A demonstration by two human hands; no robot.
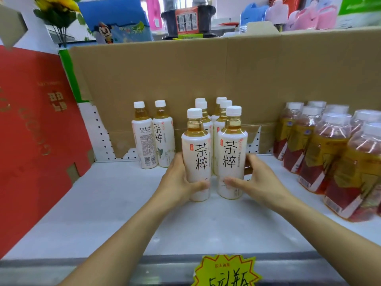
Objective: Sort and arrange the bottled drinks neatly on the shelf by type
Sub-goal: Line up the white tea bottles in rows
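Two white-labelled tea bottles stand upright at the front of a double row in the middle of the white shelf (pixel 115 219). My left hand (pixel 179 180) grips the front left tea bottle (pixel 196 149) low on its body. My right hand (pixel 254 182) grips the front right tea bottle (pixel 232 145) the same way. Several more bottles of this tea (pixel 221 112) line up behind them. Two more of the same tea (pixel 153 137) stand apart at the back left. A group of red-and-yellow-labelled drink bottles (pixel 329 153) fills the shelf's right side.
A brown cardboard sheet (pixel 206 79) lines the shelf's back, and a red cardboard panel (pixel 35 131) closes the left side. A yellow star price tag (pixel 226 271) hangs on the shelf's front edge. Assorted goods sit on the level above.
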